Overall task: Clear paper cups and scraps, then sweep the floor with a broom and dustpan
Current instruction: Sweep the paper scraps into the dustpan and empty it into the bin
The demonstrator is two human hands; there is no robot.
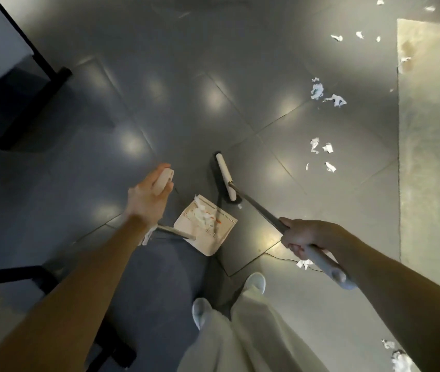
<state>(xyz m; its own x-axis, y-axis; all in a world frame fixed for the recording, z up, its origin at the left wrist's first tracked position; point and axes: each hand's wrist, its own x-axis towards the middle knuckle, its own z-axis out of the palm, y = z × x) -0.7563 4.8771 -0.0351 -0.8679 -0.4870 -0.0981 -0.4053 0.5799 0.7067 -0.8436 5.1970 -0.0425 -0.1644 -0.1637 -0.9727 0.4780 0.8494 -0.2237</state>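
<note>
floor (pixel 213 76): glossy grey tiles, mirroring lamps
scraps (pixel 318 89): torn white paper, crumpled
broom (pixel 226 181): pale smooth plastic head, dark bristles, metal-looking pole
dustpan (pixel 208 237): smooth pale plastic, matt
trousers (pixel 253 331): soft light cloth
mat (pixel 433 157): rough, matt

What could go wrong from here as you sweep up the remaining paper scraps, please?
1. The dustpan already holds scraps; held only by its long handle in the left hand, it might tip and spill them.
2. The scraps on the floor lie scattered far right of the broom, and one scrap lies back near the shoe, so some may be missed or trodden on.
</note>
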